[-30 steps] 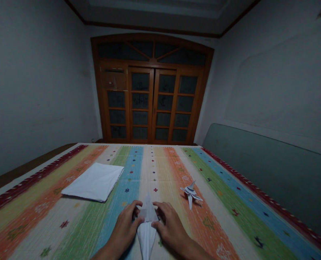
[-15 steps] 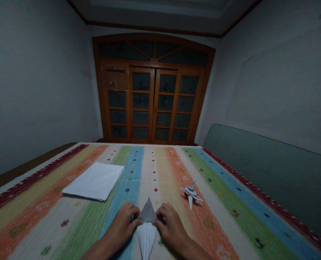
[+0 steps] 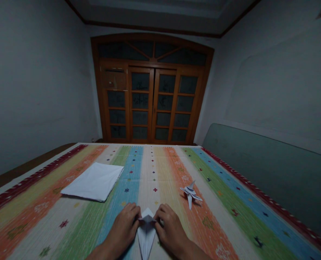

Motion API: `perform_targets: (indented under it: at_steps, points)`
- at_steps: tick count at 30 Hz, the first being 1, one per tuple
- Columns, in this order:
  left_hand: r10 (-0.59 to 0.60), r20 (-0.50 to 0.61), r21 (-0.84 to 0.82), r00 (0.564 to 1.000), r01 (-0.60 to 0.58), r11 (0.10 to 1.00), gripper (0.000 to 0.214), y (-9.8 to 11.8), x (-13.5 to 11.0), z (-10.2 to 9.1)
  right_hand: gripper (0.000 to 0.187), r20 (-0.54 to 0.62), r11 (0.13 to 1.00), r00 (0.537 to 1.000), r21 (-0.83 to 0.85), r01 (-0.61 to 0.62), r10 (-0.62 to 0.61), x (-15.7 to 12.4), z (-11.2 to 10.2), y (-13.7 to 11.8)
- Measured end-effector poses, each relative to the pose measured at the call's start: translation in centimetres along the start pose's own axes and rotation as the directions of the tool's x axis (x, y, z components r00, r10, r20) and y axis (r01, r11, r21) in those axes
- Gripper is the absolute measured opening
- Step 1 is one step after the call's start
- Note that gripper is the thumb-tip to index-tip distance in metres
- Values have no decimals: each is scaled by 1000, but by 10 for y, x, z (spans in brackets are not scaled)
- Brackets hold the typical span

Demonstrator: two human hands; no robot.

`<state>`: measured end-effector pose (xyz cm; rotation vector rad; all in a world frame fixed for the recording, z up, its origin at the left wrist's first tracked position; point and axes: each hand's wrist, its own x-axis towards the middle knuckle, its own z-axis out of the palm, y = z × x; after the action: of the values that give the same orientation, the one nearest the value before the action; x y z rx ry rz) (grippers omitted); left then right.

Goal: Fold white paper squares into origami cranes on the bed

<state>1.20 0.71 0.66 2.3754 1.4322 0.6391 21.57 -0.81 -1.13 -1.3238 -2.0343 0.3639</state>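
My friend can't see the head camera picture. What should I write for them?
A left hand and right hand hold folded white paper on a rainbow-striped cloth. A small paper jet sits right, a white paper stack left, wooden glass doors ahead.

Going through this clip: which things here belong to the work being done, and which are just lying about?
In use:
left hand
right hand
folded white paper, held between the hands

Lying about:
paper jet model, right of the hands
white paper stack, left of the hands
striped cloth, under everything
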Motion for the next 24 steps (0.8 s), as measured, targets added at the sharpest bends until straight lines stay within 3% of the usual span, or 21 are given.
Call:
perform_targets:
  at_steps: [4, 9, 13, 18, 24]
  points:
    - [53, -19, 21, 998, -53, 998, 22, -2, -1, 1, 26, 13, 998, 998, -7, 66, -66, -2, 0, 0]
    - [172, -18, 116, 985, -169, 979, 28, -2, -6, 1, 39, 113, 983, 976, 21, 185, -186, -3, -4, 0]
    - [277, -4, 214, 961, -270, 939, 25, -5, -8, -3, 29, 162, 968, 955, 29, 249, -250, -4, -11, -1]
    - [431, 120, 42, 894, -439, 898, 22, -6, -9, -24, 26, 224, 949, 922, 68, 307, -315, -4, -26, -2]
    - [441, 212, -89, 872, -432, 898, 18, -4, -9, -43, 41, 258, 917, 880, 123, 379, -398, -1, -36, -2]
